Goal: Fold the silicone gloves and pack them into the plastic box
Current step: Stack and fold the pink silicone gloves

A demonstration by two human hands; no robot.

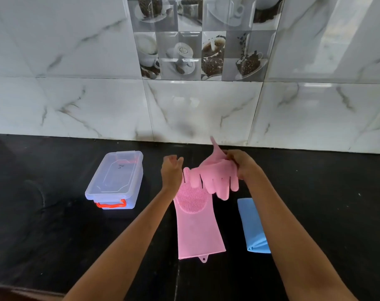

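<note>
A pink silicone glove [196, 227] lies flat on the black counter [54, 235], cuff toward me, with a round bristle patch on its palm. A second pink glove [217, 177] hangs in the air above its fingers, held by my right hand [243, 165], fingers dangling down. My left hand [170, 170] hovers just left of it, fingers apart, holding nothing. The clear plastic box [115, 181] with a closed lid and orange handle stands to the left on the counter.
A folded blue cloth [253, 227] lies to the right of the flat glove. A marble-tiled wall [184, 105] rises behind the counter.
</note>
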